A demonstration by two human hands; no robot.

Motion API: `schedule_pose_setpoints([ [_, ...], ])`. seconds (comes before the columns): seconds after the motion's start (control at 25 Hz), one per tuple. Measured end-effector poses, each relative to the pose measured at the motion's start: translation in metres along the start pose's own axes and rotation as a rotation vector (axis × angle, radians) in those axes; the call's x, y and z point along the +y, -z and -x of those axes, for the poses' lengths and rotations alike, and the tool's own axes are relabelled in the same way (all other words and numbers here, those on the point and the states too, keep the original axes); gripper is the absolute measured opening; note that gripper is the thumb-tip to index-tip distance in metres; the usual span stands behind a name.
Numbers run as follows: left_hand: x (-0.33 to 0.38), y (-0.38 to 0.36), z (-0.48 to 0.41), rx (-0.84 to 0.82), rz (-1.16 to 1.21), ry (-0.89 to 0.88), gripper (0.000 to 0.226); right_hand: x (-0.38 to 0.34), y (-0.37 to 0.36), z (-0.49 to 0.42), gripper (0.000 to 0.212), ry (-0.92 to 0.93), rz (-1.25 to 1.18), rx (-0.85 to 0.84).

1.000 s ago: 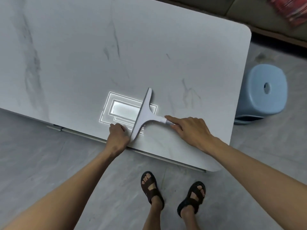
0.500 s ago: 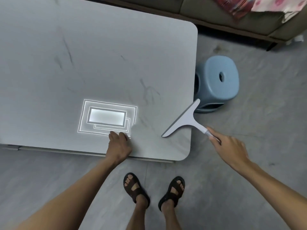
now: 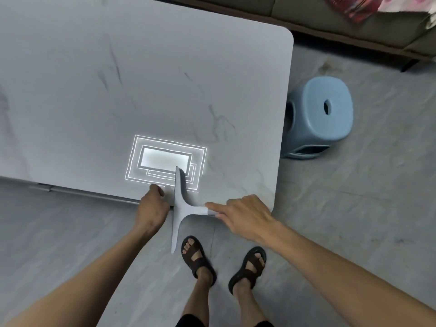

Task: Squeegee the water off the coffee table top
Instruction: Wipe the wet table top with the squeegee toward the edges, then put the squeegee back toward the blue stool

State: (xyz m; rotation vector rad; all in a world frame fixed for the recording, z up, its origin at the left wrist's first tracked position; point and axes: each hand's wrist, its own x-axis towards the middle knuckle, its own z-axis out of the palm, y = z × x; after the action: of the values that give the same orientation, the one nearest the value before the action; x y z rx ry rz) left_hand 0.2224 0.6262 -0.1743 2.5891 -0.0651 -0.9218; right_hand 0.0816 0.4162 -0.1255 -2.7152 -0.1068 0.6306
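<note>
The coffee table top (image 3: 141, 90) is pale grey marble with dark veins and a bright lamp reflection near its front edge. A white T-shaped squeegee (image 3: 180, 206) lies across that front edge, its blade running front to back, the far half over the table and the near half past the edge above the floor. My right hand (image 3: 243, 214) holds the squeegee's handle from the right, index finger stretched along it. My left hand (image 3: 152, 207) is curled on the table's front edge, just left of the blade.
A light blue plastic stool (image 3: 320, 116) stands on the floor beside the table's right edge. A sofa base (image 3: 354, 24) with patterned cloth runs along the back. My feet in dark sandals (image 3: 198, 260) stand just below the table's front right corner.
The squeegee was swept off the right edge half a second ago and has come back left to the front edge by my left hand. The left hand has stayed on the edge.
</note>
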Motion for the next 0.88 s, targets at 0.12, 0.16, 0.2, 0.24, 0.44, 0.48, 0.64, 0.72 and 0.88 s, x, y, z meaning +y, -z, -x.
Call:
schedule_pose_setpoints([
  [0.12, -0.007, 0.0, 0.007, -0.041, -0.007, 0.023, 0.018, -0.005, -0.009, -0.029, 0.038, 0.043, 0.064, -0.017],
  [0.16, -0.005, -0.005, 0.01, -0.074, -0.011, 0.023, 0.019, 0.006, -0.01, -0.026, 0.038, 0.038, 0.082, -0.006],
  [0.2, -0.002, -0.011, 0.014, -0.112, -0.01, 0.02, 0.019, 0.022, -0.01, -0.018, 0.038, 0.021, 0.099, 0.009],
  [0.24, 0.002, -0.018, 0.019, -0.155, -0.007, 0.018, 0.02, 0.041, -0.01, -0.005, 0.038, -0.008, 0.112, 0.024],
  [0.44, 0.068, -0.069, 0.042, -0.252, 0.026, 0.054, 0.023, 0.163, 0.002, 0.087, 0.042, -0.129, 0.158, 0.134],
  [0.48, 0.085, -0.082, 0.048, -0.252, 0.038, 0.068, 0.023, 0.187, 0.002, 0.103, 0.043, -0.151, 0.168, 0.121],
  [0.64, 0.149, -0.138, 0.071, -0.21, 0.069, 0.12, 0.013, 0.273, 0.006, 0.152, 0.044, -0.165, 0.147, 0.077],
  [0.72, 0.182, -0.164, 0.081, -0.176, 0.084, 0.152, 0.01, 0.312, 0.015, 0.173, 0.043, -0.186, 0.198, 0.04],
  [0.88, 0.244, -0.196, 0.098, -0.072, 0.023, 0.117, 0.015, 0.364, 0.032, 0.207, 0.04, -0.407, 0.079, 0.101],
])
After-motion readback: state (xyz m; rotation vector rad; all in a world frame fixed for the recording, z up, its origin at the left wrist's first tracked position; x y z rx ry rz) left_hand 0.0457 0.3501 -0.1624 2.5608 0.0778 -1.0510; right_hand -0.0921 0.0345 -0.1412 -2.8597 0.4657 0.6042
